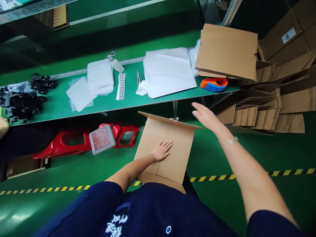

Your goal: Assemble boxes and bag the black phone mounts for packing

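Note:
A cardboard box (pixel 179 148) stands in front of me, with its two middle flaps folded flat and meeting at a seam. One end flap (pixel 170 120) sticks up on the far side, and another hangs out on my side. My left hand (pixel 161 151) lies flat on the folded flaps, fingers spread. Past the box's far right corner, my right hand (pixel 204 115) hovers in the air with fingers stretched out and nothing in it. The nearest thing to it is a blue and orange tape dispenser (pixel 214 84) at the bench's front edge.
The green bench (pixel 130 102) carries flat cardboard (pixel 227 51), white sheets (pixel 169 72), smaller sheets (pixel 100 77), a label strip (pixel 120 86), a bottle (pixel 116 64) and black parts (pixel 23 102). Below are a red stool (pixel 76 140) and folded cartons (pixel 261 115). Another person's hand (pixel 3 126) shows far left.

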`<state>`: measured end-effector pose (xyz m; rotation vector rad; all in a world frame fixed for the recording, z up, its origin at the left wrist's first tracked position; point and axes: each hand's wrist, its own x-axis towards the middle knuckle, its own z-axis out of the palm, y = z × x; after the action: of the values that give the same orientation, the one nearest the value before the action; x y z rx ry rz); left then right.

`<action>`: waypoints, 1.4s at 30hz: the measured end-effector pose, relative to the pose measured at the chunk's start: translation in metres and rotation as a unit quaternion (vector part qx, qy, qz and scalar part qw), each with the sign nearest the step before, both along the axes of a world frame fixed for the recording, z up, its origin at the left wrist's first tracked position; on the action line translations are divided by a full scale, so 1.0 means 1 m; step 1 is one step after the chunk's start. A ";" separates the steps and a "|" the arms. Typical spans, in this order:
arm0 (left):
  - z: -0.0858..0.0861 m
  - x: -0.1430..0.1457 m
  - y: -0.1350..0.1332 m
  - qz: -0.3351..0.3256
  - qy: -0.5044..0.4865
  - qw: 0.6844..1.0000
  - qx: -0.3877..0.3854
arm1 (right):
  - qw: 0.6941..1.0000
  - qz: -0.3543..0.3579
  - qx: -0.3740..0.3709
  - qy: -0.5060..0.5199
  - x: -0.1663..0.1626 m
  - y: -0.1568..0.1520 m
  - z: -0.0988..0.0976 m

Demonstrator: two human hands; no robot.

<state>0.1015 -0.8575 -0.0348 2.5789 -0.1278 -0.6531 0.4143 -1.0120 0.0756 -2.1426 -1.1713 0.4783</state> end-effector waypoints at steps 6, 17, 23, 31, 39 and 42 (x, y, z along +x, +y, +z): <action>0.050 -0.008 0.037 -0.018 0.036 0.999 -0.010 | 0.928 0.229 -0.277 0.100 -0.084 0.044 -0.045; 0.064 -0.048 0.033 0.168 -0.008 0.981 0.098 | 0.942 0.186 -0.268 -0.075 -0.136 0.012 -0.098; 0.006 -0.017 0.046 0.187 -0.061 0.980 0.014 | 0.933 0.197 -0.296 -0.054 -0.184 0.022 -0.086; -0.012 -0.027 0.047 0.215 -0.117 0.967 -0.071 | 0.930 0.143 -0.305 -0.148 -0.230 0.027 -0.115; -0.004 -0.016 0.044 0.246 -0.145 0.947 -0.149 | 0.919 0.176 -0.311 -0.169 -0.215 0.033 -0.104; 0.006 -0.012 0.049 0.269 -0.159 0.936 -0.165 | 0.902 0.244 -0.302 -0.187 -0.210 0.044 -0.106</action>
<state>0.0899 -0.8088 -0.0286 2.2212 0.3303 -0.0052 0.2047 -0.9685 -0.0307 -2.5192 -2.0147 0.7474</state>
